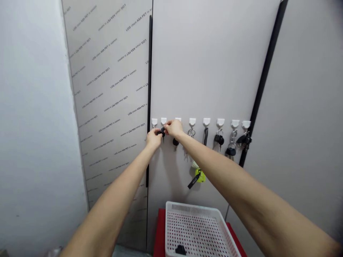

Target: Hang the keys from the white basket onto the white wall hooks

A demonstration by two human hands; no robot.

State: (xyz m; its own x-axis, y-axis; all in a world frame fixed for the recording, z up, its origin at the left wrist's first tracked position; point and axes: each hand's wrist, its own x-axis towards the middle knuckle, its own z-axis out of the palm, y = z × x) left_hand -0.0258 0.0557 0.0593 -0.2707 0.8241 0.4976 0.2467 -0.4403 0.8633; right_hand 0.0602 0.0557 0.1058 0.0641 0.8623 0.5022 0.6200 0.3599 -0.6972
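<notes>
Both my hands are at a bunch of keys (162, 132) with black heads, just under the second white hook (163, 121) from the left. My left hand (153, 137) pinches the keys from the left side, below the first hook (154, 122). From the right, my right hand (173, 127) has its thumb and fingers closed at the top of the same keys, near the hook. Whether the ring sits on the hook is too small to tell. Another black-headed key (175, 142) hangs below my right hand, its hook partly covered by that hand.
More keys hang to the right: a ring (191, 132), a black strap (205, 136), and bunches (219, 138) on further hooks. A yellow-green tag (200, 175) hangs lower. Below stands a white perforated basket (197, 206) on something red, with a black object (180, 249) inside.
</notes>
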